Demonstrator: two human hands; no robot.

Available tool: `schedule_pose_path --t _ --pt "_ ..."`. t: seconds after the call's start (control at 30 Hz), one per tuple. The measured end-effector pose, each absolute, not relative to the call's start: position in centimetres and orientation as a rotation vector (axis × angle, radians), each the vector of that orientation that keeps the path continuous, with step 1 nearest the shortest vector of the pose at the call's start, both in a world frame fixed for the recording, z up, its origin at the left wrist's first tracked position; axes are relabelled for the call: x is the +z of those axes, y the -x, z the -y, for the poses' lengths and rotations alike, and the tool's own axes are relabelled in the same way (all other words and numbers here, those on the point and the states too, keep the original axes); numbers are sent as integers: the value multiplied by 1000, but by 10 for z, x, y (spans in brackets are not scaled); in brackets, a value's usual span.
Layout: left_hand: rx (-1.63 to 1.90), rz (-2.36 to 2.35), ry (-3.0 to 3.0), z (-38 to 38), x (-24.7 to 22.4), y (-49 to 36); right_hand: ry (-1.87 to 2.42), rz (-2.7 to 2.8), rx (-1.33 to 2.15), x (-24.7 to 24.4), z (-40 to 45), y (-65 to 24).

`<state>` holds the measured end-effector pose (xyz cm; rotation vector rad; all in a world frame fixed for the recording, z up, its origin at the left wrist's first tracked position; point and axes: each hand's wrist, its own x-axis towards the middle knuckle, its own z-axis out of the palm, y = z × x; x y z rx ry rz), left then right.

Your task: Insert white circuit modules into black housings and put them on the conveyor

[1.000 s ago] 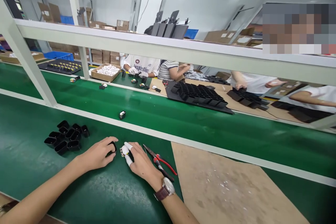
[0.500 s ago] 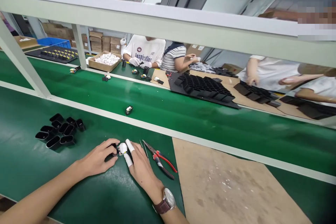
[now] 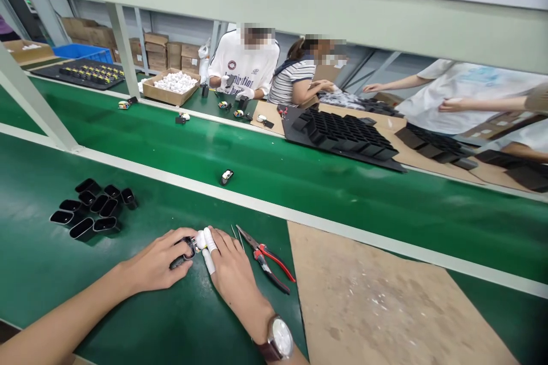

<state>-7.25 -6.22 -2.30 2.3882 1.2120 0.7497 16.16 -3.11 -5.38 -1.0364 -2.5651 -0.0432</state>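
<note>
My left hand (image 3: 165,259) is closed around a black plastic housing (image 3: 185,250), whose open end faces right. Against that opening sits a small circuit assembly with a rounded white part (image 3: 201,240). My right hand (image 3: 233,268), with white covers on two fingers and a watch on the wrist, pinches this assembly from the right. Fingers partly hide where the two pieces meet. Red-handled pliers (image 3: 265,259) lie just right of my right hand, alongside a thin metal tool (image 3: 237,236). Several black housings (image 3: 99,205) stand grouped on the green table at the left.
Brown cardboard (image 3: 385,296) covers the table at right. Beyond a pale rail (image 3: 192,191), the green belt (image 3: 299,182) carries a small black-and-white unit (image 3: 226,177). Across it, co-workers sit near a box of white parts (image 3: 171,88) and rows of black housings (image 3: 346,131). A beam crosses overhead.
The view has shifted, and the unit on the belt has moved right. My left hand has turned the housing so more of it shows. Across the belt, a co-worker's gloved hands have risen.
</note>
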Motion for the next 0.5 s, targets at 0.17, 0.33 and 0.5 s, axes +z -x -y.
schedule_pose_path --t 0.17,0.33,0.5 --pt "725 -1223 -2366 63 -21 72 1095 2462 46 -51 33 -158" --pt "702 -1220 -2334 63 -21 73 1080 2538 -8 -47 35 -156" --pt "714 -1216 -2311 62 -21 74 1062 2512 14 -45 33 -155"
